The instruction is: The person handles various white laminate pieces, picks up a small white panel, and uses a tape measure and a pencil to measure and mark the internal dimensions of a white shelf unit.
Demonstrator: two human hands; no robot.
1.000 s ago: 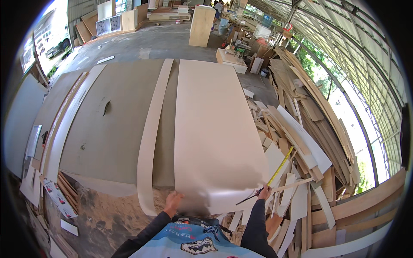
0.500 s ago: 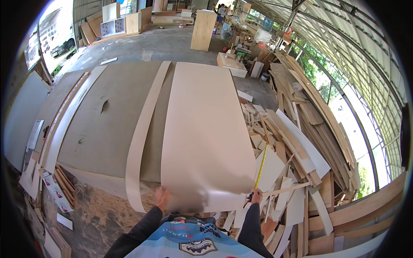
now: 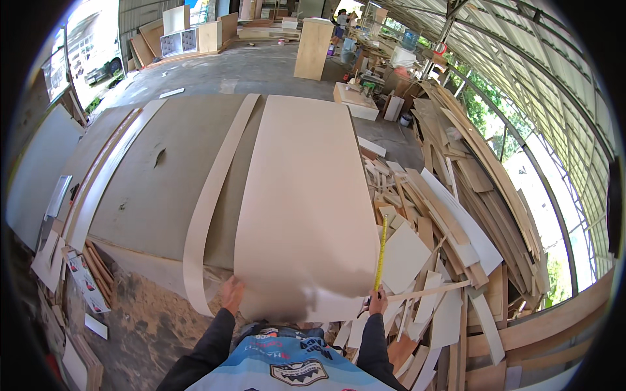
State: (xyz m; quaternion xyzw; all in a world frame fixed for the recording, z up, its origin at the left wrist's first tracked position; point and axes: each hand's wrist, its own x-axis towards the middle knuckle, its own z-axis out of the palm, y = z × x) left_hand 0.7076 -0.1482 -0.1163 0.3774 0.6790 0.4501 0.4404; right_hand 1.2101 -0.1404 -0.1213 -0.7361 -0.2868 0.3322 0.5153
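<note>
A long pale wooden sheet [image 3: 303, 195] lies on a wide grey board [image 3: 163, 189] and reaches away from me. My left hand [image 3: 231, 294] rests on the sheet's near left corner. My right hand [image 3: 376, 304] grips the near right corner together with a yellow tape measure [image 3: 381, 254], whose blade stands up along the sheet's right edge. A thin pale strip [image 3: 207, 208] lies curved to the left of the sheet.
A big heap of wood offcuts [image 3: 443, 221] fills the right side. Small cards and scraps [image 3: 81, 280] lie at the lower left. Sawdust [image 3: 140, 326] covers the floor by my feet. Wooden cabinets [image 3: 313, 47] stand far back.
The view and both hands have shifted left along the sheet's near end. The yellow tape blade has swung from a slant to nearly upright along the right edge.
</note>
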